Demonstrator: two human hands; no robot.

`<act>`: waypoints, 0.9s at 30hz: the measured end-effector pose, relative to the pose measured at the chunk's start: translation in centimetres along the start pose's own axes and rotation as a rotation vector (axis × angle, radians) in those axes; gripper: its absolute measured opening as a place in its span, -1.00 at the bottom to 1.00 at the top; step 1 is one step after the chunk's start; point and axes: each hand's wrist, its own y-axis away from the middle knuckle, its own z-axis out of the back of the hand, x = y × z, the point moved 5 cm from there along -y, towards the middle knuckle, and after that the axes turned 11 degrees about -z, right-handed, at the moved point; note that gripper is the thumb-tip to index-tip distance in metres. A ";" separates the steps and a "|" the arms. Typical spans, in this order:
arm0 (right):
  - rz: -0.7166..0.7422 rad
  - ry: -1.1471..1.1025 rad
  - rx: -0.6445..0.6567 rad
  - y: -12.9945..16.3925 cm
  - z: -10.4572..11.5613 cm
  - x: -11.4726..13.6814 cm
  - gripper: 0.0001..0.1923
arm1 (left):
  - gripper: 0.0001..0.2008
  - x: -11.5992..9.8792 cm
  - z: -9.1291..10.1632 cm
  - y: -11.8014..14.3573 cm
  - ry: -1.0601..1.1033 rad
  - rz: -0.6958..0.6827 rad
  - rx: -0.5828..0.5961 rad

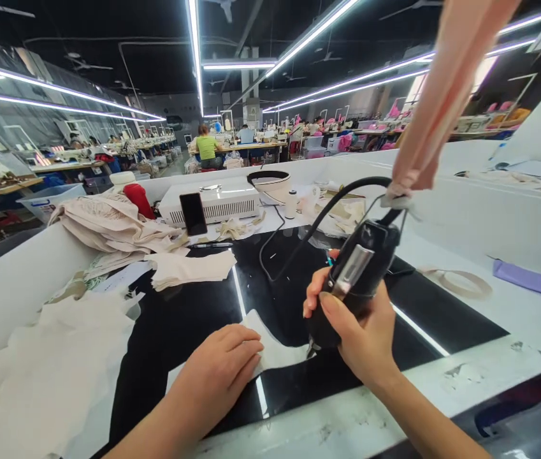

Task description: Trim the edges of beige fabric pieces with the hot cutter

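My right hand (363, 325) is wrapped round a black corded power tool (359, 264) with a silver plate on its side. The tool's small metal tip points down at the right end of a curved white fabric piece (280, 354); whether it touches cannot be made out. My left hand (229, 360) lies flat on that fabric, fingers stretched out, pressing it to the glossy black work surface (194, 338). A knotted pink cloth strip (435, 121) runs upward from the tool's top, beside its black cable (337, 204).
To the left lie a stack of cut pale pieces (194, 266), a large cream cloth (45, 357) and a beige fabric heap (112, 223). A phone (193, 213) leans on a white vented box (222, 204). A purple strip (533, 280) is on the right. People sit at distant tables.
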 end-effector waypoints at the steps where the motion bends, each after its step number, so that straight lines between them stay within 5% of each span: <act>1: 0.004 0.021 -0.022 -0.4 0.1 0.1 -0.75 | -0.67 0.3 0.1 0.1 -0.019 0.011 0.025; 8: 0.015 0.010 -0.069 -1.9 0.0 0.5 -0.74 | -0.78 -0.4 0.2 1.3 0.001 0.078 0.237; 13: -0.023 0.056 -0.054 -1.6 -0.5 0.3 -0.74 | -0.79 0.3 1.4 -0.3 0.046 0.224 0.394; 16: -0.034 0.080 -0.043 -1.3 -0.9 0.5 -0.73 | -0.80 1.5 1.4 -2.4 -0.028 0.134 0.405; 21: -0.046 0.062 -0.030 -1.2 -1.9 0.8 -0.77 | -0.46 3.2 -1.0 -4.5 0.116 -0.111 0.492; 27: -0.064 -0.004 -0.004 -1.1 -3.1 0.7 -0.76 | -0.45 4.8 -2.0 -5.1 0.255 -0.047 0.658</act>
